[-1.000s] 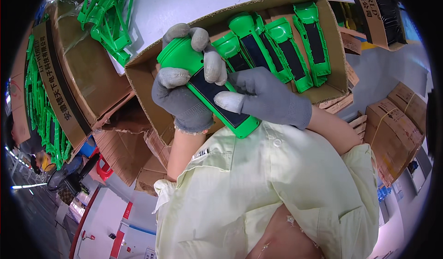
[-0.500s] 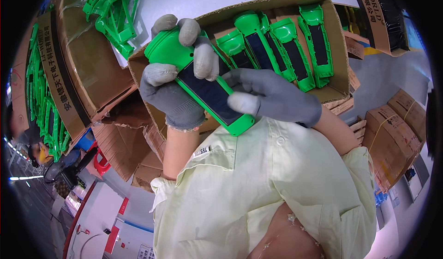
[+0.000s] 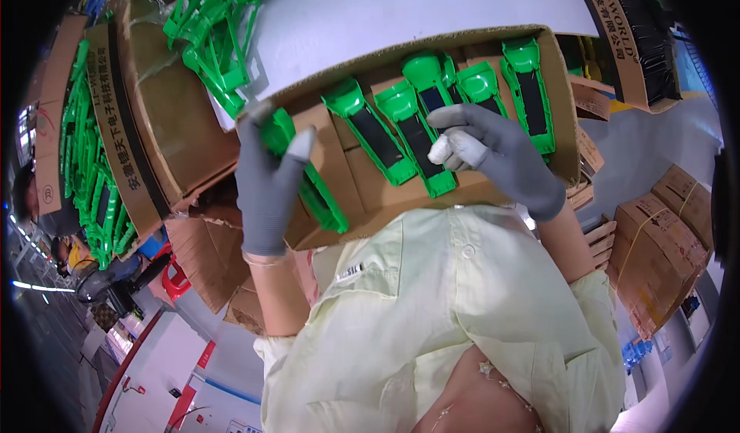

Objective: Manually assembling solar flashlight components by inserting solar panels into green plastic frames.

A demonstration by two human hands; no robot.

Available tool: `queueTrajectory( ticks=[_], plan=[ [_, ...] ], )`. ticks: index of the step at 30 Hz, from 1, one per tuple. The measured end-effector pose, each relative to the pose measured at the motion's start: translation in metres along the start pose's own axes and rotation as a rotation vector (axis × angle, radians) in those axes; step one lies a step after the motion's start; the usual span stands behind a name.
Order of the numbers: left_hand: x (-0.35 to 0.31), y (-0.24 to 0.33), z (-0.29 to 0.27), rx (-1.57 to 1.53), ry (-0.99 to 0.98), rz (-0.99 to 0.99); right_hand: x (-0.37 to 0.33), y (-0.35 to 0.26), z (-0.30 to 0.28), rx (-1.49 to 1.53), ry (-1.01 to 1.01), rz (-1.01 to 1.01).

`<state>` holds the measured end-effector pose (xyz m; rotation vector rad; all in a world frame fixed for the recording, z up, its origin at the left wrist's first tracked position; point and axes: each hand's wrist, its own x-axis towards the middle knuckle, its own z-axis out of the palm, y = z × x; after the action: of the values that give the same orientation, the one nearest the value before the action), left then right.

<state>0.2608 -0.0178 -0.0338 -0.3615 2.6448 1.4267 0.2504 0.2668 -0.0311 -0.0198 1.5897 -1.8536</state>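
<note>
The grey-gloved left hand point(image 3: 267, 186), centre-left, spreads over a long green plastic shell point(image 3: 329, 208), hold unclear; the grey-gloved right hand point(image 3: 509, 151) half-curls, apparently empty. Likely light, stiff: grip sides.

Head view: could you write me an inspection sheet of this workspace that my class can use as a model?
Surface: white tabletop beyond an open cardboard box; what supports the box is hidden.
Job's things: several green shells with dark panels, lying inside the box.
Clutter: tangled green parts on the tabletop; more in a carton at left.
Hands: gloved left hand at the leftmost shell, grip unclear; gloved right hand over the other shells, fingers curled, contact unclear.
Cables: nothing seen near the hands.
Surroundings: strapped cartons at right, fan at left.
</note>
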Motion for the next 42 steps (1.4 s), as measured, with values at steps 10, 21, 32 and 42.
queueTrajectory(
  ticks=[10, 21, 32, 42],
  plan=[
    [0.002, 0.003, 0.042, 0.674, 0.109, -0.101, 0.009, -0.017, -0.010, -0.013, 0.080, -0.005],
    [0.095, -0.017, -0.057, 0.988, 0.225, 0.377, 0.042, -0.062, -0.091, -0.704, 0.589, -0.207],
    [0.125, 0.033, 0.033, 0.838, -0.081, 0.682, 0.112, -0.062, -0.172, -1.442, 0.692, -0.436],
    [0.134, 0.071, 0.049, 0.707, 0.030, 0.745, 0.136, -0.067, -0.155, -1.545, 0.445, -0.345]
  ],
)
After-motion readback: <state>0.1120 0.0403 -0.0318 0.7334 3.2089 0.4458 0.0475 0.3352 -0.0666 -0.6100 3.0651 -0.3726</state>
